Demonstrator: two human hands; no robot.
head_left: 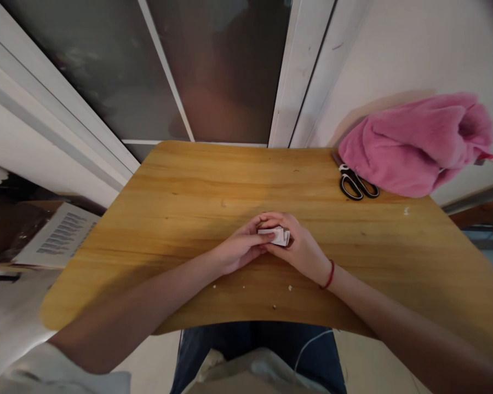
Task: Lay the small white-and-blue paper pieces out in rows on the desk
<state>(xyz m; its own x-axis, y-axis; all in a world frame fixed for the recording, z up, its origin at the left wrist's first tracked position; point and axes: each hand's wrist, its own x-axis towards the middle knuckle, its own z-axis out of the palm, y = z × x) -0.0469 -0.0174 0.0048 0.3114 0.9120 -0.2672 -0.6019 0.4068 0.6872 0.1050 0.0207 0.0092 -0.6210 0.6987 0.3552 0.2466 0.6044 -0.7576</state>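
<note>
Between my two hands, just above the middle of the wooden table (197, 191), is a small white folded piece (280, 236) that looks like paper. My left hand (244, 246) grips it from the left, thumb pressed across its top. From the right, my right hand (296, 241) curls its fingers around the far side and right end, its thumb at the near edge. A red cord bracelet circles the right wrist. The fingers hide part of the white piece, and its underside does not show.
Black-handled scissors (356, 183) lie at the table's back right, blades partly under a pink plush cloth item (411, 145). Tiny white scraps (290, 288) dot the near side. Behind the table stands a framed glass door (225, 71); a printed cardboard box (57, 235) sits at left.
</note>
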